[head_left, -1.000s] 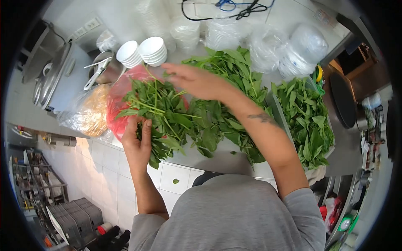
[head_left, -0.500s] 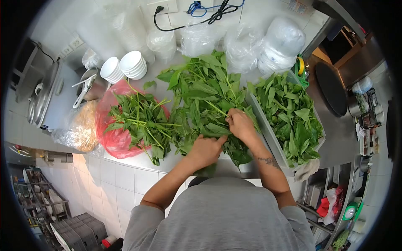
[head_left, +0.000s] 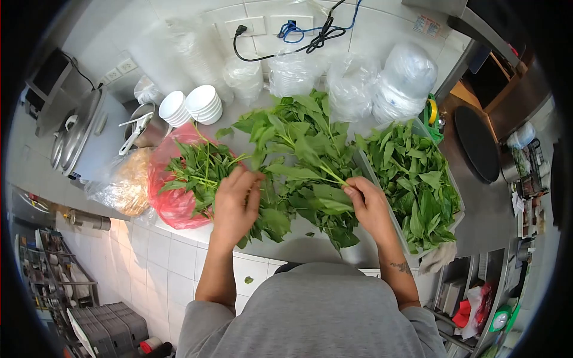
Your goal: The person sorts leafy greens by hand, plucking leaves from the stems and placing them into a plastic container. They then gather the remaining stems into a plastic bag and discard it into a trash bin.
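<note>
My right hand (head_left: 365, 201) pinches the stem of a leafy green sprig (head_left: 304, 152), whose leaves point up and away to the left. My left hand (head_left: 237, 200) is raised over the left side of the greens, its fingers curled; what they hold, if anything, is hidden. A loose heap of leafy stems (head_left: 334, 224) lies beneath and between my hands. Left of my left hand, a bunch of stems (head_left: 200, 170) rests on a red plastic bag (head_left: 164, 206). Close to my right hand stands a pale rectangular tub (head_left: 382, 186), filled with picked leaves (head_left: 418, 185).
Stacked white bowls (head_left: 204, 104) and a metal pot (head_left: 156, 132) with utensils stand at the back left. A clear bag of orange-brown food (head_left: 132, 182) lies at the left. Plastic-wrapped container stacks (head_left: 352, 86) line the wall. A black round tray (head_left: 476, 144) sits right.
My right hand has lifted a sprig up from the heap by its stem. My left hand has moved left and up, away from my right hand. A small leaf now shows below the counter edge.
</note>
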Motion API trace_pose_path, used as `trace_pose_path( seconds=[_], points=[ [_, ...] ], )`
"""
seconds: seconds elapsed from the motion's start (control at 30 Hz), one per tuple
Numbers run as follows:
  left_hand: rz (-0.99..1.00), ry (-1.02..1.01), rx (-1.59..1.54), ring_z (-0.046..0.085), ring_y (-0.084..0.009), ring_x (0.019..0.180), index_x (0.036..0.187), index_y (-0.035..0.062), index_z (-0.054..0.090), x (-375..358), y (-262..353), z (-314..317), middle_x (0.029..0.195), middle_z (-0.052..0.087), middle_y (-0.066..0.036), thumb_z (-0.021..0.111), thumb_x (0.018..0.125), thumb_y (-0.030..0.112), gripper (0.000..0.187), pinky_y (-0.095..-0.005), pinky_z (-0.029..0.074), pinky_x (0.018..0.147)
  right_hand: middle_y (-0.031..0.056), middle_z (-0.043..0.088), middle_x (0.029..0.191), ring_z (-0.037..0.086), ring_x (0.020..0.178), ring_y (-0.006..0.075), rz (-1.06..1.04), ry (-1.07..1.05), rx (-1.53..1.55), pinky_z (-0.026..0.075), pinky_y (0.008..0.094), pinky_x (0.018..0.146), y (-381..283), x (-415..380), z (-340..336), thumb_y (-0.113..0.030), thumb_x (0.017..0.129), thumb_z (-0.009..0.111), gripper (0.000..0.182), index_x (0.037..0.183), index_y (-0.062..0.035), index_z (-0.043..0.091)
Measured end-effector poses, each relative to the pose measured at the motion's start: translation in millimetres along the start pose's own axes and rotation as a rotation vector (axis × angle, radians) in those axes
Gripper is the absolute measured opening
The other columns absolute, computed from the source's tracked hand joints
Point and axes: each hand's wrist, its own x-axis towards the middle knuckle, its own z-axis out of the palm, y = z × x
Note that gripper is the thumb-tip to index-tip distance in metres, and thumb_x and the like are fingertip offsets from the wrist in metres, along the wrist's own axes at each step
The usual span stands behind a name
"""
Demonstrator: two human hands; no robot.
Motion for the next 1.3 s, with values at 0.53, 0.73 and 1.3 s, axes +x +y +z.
trace_pose_path(
  seconds=[0.53, 0.73, 1.3],
  points=[
    [0.499, -0.309, 0.263, 0.054, -0.0232, 0.072, 0.1, 0.0099, 0.067, 22.0, 4.7, 17.0, 0.085, 0.051, -0.007, 0.065, 0.07, 0.001, 0.032, -0.035, 0.038, 0.067, 0.0096, 0.061, 0.083, 0.06, 0.076, 0.0315, -0.167, 0.098, -0.293, 0.048, 0.0399, 0.065, 7.6, -57.2, -12.2, -0.005, 0.081, 0.065, 0.014, 0.095, -0.0066, 0.064],
    [0.493, -0.376, 0.411, 0.056, -0.0246, 0.072, 0.098, 0.0092, 0.064, 23.0, -22.8, 37.1, 0.087, 0.049, -0.008, 0.065, 0.073, 0.007, 0.025, -0.0371, 0.038, 0.069, 0.008, 0.061, 0.081, 0.06, 0.074, 0.0292, -0.183, 0.107, -0.346, 0.049, 0.0379, 0.063, 1.9, -62.0, -27.6, -0.004, 0.078, 0.067, 0.014, 0.092, -0.0068, 0.064],
    [0.666, -0.311, 0.319, 0.058, -0.026, 0.085, 0.101, 0.0038, 0.059, 4.2, -7.0, 71.9, 0.108, 0.051, -0.017, 0.061, 0.07, 0.007, 0.031, -0.0382, 0.039, 0.072, 0.0139, 0.064, 0.102, 0.062, 0.086, 0.0347, 0.01, -0.085, -0.214, 0.048, 0.044, 0.074, -15.3, -28.0, 26.2, -0.023, 0.086, 0.063, 0.037, 0.12, -0.0077, 0.056]
  ],
)
